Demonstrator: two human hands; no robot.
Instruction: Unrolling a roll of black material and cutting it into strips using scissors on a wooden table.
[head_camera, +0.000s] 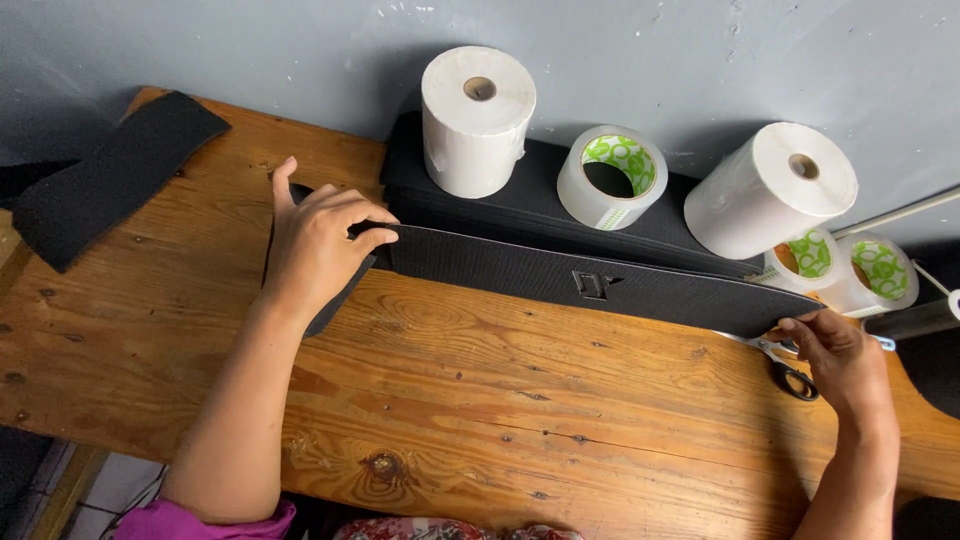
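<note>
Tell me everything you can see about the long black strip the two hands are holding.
The long black strip looks like textured foam or fabric, tapering toward both ends, with a small cut-out near its middle. It stands on edge along the wooden table, in front of a black case. The left hand pinches one end; the right hand grips the other.

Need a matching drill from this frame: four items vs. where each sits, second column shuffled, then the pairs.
Items:
1. left hand
2. right hand
3. scissors
4. black foam piece

Places:
A. lying alone at the table's far left corner
B. pinching the right tip of the long black strip
C. on the table beside the right hand, partly under the strip's tip
D. gripping the strip's left end

Pairs: 1-D, 2-B, 3-C, 4-A
</note>
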